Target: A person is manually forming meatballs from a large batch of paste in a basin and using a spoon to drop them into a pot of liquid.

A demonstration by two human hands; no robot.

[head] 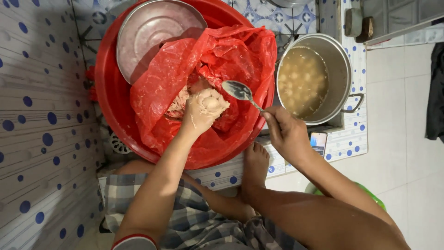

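Careful, your left hand [203,109] is clenched on a sticky paste ball [209,101] above the red bag [185,69], and your right hand [286,134] pinching the spoon [240,91] may drip paste short of the pot [319,74] beside the basin's [104,92] rim.

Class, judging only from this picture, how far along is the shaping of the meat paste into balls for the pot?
Done: many pale balls already float in the round steel pot of broth. In hand: the left hand squeezes a lump of pink meat paste, and the right hand holds a metal spoon beside it. Left: more paste lies in the red plastic bag inside the red basin.
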